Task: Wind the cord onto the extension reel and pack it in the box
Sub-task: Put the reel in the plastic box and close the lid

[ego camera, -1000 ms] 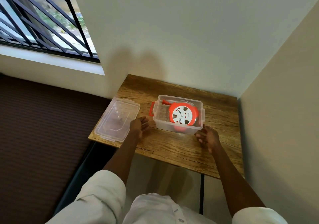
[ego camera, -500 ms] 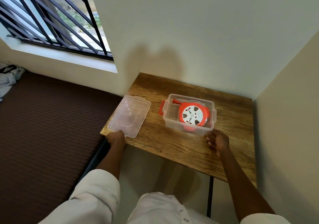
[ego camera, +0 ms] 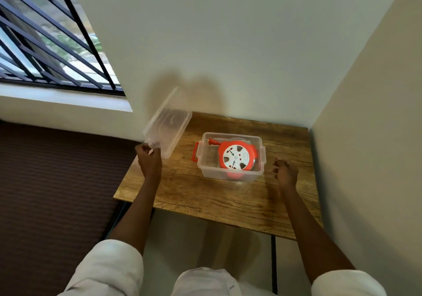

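Note:
An orange extension reel (ego camera: 236, 157) with a white socket face lies inside a clear plastic box (ego camera: 206, 161) on the wooden table (ego camera: 217, 195). Its orange plug (ego camera: 212, 142) rests at the box's back left corner. The box has an orange clip (ego camera: 195, 152) on its left end. My left hand (ego camera: 149, 158) grips the near corner of the clear lid (ego camera: 167, 124), which is raised and tilted above the table's left edge. My right hand (ego camera: 285, 172) hovers just right of the box with fingers spread, holding nothing.
The table stands in a corner, with a wall behind it and another wall (ego camera: 370, 136) close on the right. A barred window (ego camera: 45, 44) is at the upper left. A dark brown surface (ego camera: 57, 181) lies below and left of the table.
My left hand took hold of the lid at the table's left edge and lifted it off the table, tilting it up. My right hand stayed beside the box.

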`<action>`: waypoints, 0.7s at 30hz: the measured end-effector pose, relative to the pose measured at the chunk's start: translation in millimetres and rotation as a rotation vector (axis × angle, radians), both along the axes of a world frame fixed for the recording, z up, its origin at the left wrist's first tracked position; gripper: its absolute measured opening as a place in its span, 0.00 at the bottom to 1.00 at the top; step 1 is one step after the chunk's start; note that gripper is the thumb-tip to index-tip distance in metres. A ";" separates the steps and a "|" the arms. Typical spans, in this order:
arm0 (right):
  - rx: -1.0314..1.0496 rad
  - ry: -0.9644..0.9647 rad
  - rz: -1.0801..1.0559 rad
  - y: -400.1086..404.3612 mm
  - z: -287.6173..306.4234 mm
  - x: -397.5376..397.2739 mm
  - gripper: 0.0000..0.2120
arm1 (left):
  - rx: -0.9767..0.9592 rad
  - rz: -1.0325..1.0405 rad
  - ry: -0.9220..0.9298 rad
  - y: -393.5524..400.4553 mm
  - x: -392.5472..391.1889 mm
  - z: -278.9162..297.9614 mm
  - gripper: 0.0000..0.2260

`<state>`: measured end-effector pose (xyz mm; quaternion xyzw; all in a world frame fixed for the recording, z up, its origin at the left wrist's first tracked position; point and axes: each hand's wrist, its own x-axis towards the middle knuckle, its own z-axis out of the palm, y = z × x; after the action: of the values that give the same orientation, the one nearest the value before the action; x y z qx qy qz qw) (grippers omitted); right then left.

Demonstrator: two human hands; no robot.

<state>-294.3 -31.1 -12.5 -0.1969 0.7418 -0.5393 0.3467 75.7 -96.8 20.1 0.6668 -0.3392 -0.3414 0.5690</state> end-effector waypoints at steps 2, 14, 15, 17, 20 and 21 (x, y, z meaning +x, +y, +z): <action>-0.073 0.036 0.034 -5.6 11.1 -1.5 0.10 | -0.045 -0.067 -0.077 -8.0 -18.3 13.2 0.14; -0.219 -0.486 0.262 -26.0 50.1 -26.1 0.24 | -0.339 -0.677 -0.611 -1.2 -97.1 16.3 0.08; -0.206 -0.456 0.259 -23.8 47.0 -28.9 0.17 | -0.350 -0.686 -0.631 -1.1 -99.3 13.9 0.08; -0.174 -0.374 0.305 -20.6 40.4 -31.5 0.15 | -0.338 -0.638 -0.648 -3.5 -99.8 5.2 0.09; -0.062 -0.253 0.388 -15.8 36.7 -26.2 0.17 | -0.218 -0.491 -0.595 -2.5 -95.9 -5.5 0.13; -0.017 -0.203 0.409 -14.7 35.2 -22.0 0.15 | -0.177 -0.470 -0.588 -0.7 -93.8 -9.6 0.13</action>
<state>-316.3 -45.8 22.7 -0.2908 0.6430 -0.4812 0.5200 -18.1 -97.6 10.5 0.5885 -0.6596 -0.2263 0.4091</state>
